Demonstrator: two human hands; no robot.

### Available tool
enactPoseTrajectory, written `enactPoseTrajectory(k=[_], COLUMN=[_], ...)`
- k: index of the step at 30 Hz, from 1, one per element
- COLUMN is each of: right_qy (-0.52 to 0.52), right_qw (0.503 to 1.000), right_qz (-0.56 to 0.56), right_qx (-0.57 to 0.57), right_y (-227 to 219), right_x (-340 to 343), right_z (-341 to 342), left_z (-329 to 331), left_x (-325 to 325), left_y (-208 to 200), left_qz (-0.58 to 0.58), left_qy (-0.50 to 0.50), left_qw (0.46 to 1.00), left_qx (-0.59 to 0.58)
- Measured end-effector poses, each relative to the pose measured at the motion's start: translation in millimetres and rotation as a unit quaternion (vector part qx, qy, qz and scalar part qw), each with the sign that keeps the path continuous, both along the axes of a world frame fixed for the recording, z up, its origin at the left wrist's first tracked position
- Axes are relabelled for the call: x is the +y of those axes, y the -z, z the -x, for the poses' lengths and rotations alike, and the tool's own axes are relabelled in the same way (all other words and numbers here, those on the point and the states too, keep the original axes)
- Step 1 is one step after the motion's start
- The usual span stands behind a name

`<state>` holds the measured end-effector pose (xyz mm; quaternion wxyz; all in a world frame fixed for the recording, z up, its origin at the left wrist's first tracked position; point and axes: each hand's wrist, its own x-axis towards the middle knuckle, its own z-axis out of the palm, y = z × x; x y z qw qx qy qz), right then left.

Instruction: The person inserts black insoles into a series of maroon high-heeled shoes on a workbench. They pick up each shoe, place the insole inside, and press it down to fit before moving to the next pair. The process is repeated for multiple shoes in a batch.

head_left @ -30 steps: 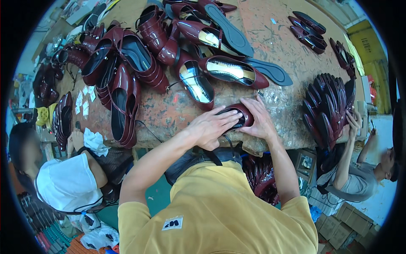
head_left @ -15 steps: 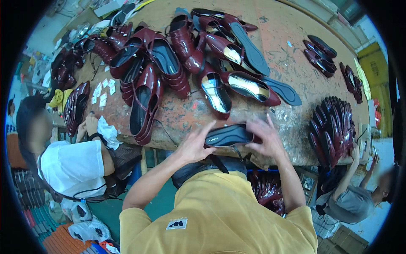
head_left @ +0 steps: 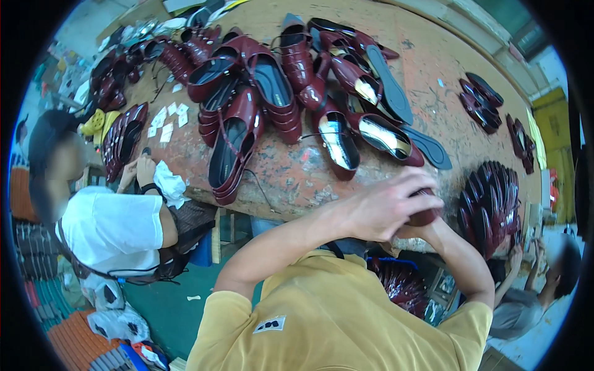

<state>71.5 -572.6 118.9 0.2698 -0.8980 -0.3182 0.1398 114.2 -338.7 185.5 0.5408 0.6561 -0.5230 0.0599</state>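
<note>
My left hand (head_left: 378, 209) is wrapped over a dark red shoe (head_left: 427, 216) at the near edge of the worn table (head_left: 291, 179). Only the shoe's rounded end shows past my fingers. My right hand (head_left: 418, 232) sits under the left one and grips the same shoe from below; most of it is hidden, and its forearm runs down to the right. Both arms come out of a yellow shirt.
Many dark red shoes (head_left: 247, 117) and black insoles (head_left: 390, 80) lie across the table, with white paper tags (head_left: 164, 121) at its left. A fanned stack of shoes (head_left: 490, 204) stands at the right. One person in white sits left (head_left: 111, 229), another in grey at the right (head_left: 520, 309).
The shoe was held sole-up between both hands below the table edge. Now it is up at the edge and farther right, with my left hand closed over it.
</note>
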Motion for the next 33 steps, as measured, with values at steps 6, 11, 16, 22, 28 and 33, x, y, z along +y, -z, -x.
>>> enactPoseTrajectory(k=[6,11,16,22,28,33], right_qy=[0.059,0.018,-0.143,-0.100,-0.038,-0.049], right_qw=[0.989,0.988,0.962,0.990,0.988,0.990], right_qz=[-0.121,0.130,0.203,0.042,0.146,-0.110], right_qx=[0.067,0.079,-0.112,-0.088,-0.037,0.070], right_y=[-19,-1,1,60,51,16], right_x=[10,-9,23,108,184,130], right_z=[5,19,16,-5,-11,-38], left_z=[2,6,15,23,25,34], left_x=[11,21,145,165,156,189], left_y=[1,-6,93,166,172,131], left_qz=[0.006,-0.036,-0.067,-0.080,-0.072,-0.176], left_qy=[-0.025,-0.007,-0.191,-0.185,-0.186,-0.255], left_qw=[1.000,0.999,0.944,0.919,0.922,0.939], left_qx=[0.010,-0.001,0.260,0.340,0.331,0.152])
